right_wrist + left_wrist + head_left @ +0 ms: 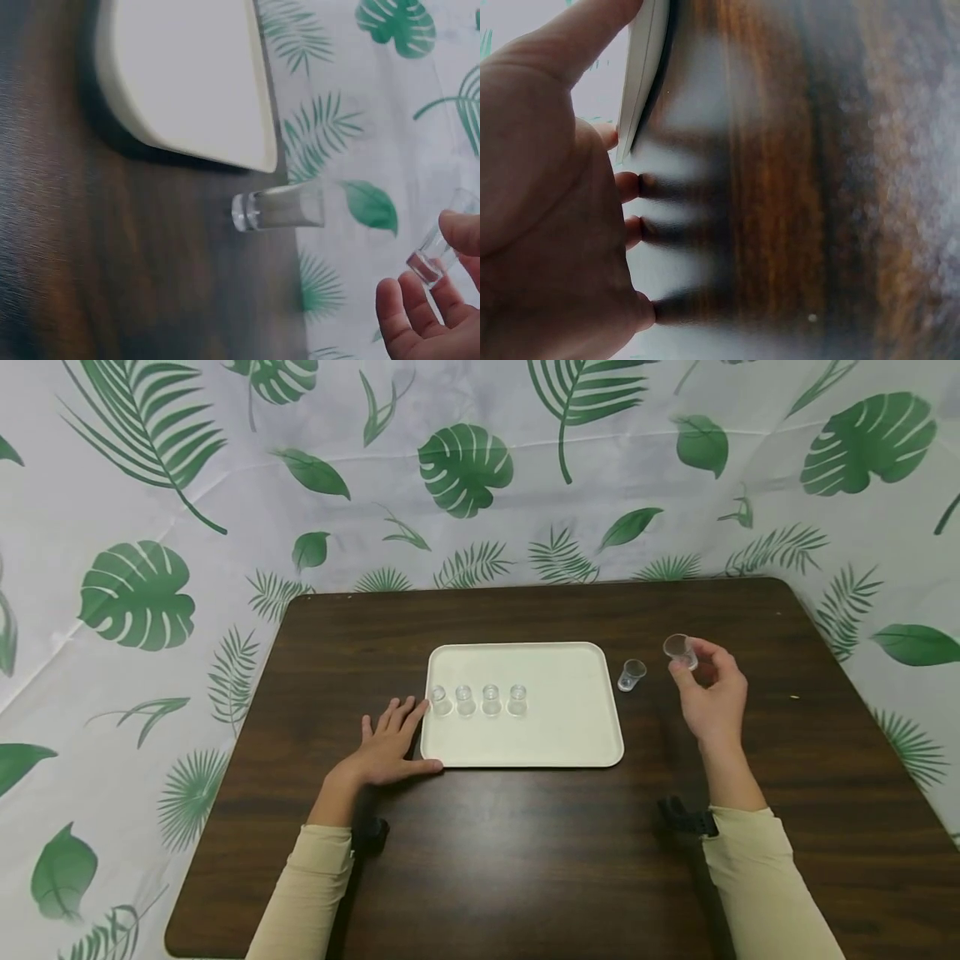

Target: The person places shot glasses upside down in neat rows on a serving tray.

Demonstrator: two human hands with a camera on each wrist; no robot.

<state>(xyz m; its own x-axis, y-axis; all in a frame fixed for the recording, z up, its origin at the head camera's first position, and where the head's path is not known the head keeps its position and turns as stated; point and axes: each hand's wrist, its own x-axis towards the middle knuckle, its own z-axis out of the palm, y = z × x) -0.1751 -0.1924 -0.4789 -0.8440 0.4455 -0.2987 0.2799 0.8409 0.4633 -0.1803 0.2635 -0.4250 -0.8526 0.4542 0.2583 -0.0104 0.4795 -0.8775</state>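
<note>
My right hand [716, 693] pinches a clear shot glass [681, 652] between thumb and fingers, above the table at the right. A second shot glass [632, 675] stands upright on the table, between that hand and the cream tray [566, 727]. In the right wrist view the held glass [435, 251] is partly hidden by the thumb. Several more glasses [491, 700] stand mouth down in a row on the tray's left half. With fingers spread, my left hand [386, 750] rests on the table, thumb and fingertips touching the tray's left edge.
The dark wooden table [495, 860] carries the tray near its middle. A leaf-patterned cloth [390, 502] hangs behind and beside the table. A small yellowish speck [794, 697] lies on the wood right of my right hand.
</note>
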